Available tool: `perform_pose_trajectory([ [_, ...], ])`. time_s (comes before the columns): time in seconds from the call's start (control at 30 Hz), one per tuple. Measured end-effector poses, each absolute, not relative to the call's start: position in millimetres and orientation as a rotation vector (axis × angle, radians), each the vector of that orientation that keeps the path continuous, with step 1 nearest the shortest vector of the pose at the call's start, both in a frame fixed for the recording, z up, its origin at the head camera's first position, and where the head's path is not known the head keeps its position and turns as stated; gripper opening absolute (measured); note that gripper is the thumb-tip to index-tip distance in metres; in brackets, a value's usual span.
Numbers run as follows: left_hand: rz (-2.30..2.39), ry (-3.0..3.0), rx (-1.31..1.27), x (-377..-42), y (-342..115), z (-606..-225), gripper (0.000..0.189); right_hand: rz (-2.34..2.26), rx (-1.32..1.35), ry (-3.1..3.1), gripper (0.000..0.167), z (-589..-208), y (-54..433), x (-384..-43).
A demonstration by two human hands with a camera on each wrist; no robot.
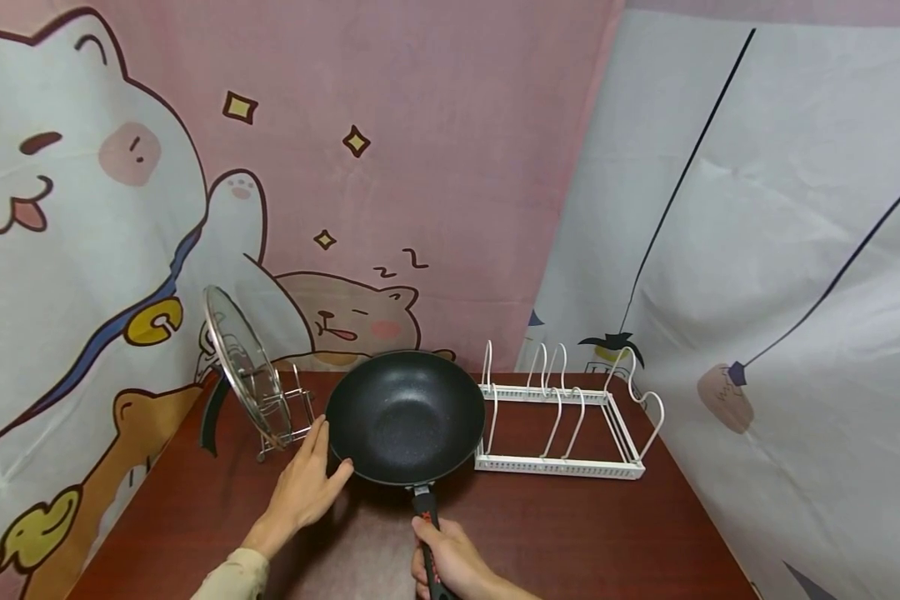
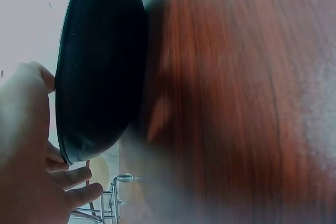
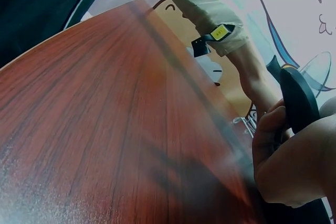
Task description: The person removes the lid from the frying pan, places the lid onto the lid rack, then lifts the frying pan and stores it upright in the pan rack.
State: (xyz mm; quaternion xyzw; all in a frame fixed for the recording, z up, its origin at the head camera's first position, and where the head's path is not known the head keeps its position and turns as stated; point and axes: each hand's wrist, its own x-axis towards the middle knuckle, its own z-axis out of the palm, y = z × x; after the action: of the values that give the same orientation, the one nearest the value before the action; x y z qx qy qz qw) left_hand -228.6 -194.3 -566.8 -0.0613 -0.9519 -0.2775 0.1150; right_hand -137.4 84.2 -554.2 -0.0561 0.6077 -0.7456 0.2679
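Note:
A black wok (image 1: pixel 407 417) is in the middle of the head view, its dark inside facing up and its handle (image 1: pixel 424 508) pointing toward the person. My right hand (image 1: pixel 453 558) grips that handle, fingers wrapped round it; in the right wrist view the handle's black end (image 3: pixel 298 98) sticks out of the fist. At the wok's left edge my left hand (image 1: pixel 307 483) touches the rim with extended fingers and thumb. The left wrist view shows the wok's side (image 2: pixel 100 72) tilted beside these fingers, its underside close over the table.
A glass lid (image 1: pixel 243 367) stands on edge in a small metal rack (image 1: pixel 288 412) at the back left. To the right of the wok lies a white rack (image 1: pixel 558 465) with upright wire dividers. The brown table (image 1: pixel 570 533) meets printed cloth walls behind and at the sides.

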Motion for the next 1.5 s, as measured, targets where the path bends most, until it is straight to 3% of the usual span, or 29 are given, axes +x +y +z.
perform_pose_trajectory([
  [0.67, -0.882, -2.706, -0.224, -226, -190, -563, 0.084, -1.994, -0.122, 1.605, 0.032, -556, 90, -142],
  [0.83, -0.914, -2.581, -0.294, -206, -177, -558, 0.073, -1.981, -0.109, 1.618, 0.036, -557, 103, -144],
  [1.07, -1.009, -2.45, -0.392, -175, -151, -547, 0.051, -1.992, -0.091, 1.651, 0.029, -557, 118, -152],
  [1.33, -1.625, -2.509, -0.323, -147, -124, -538, 0.019, -1.996, -0.126, 1.682, 0.033, -555, 125, -165],
  [1.5, -1.796, -2.663, -0.306, -138, -115, -541, 0.021, -1.994, -0.13, 1.68, 0.033, -556, 123, -173],
])
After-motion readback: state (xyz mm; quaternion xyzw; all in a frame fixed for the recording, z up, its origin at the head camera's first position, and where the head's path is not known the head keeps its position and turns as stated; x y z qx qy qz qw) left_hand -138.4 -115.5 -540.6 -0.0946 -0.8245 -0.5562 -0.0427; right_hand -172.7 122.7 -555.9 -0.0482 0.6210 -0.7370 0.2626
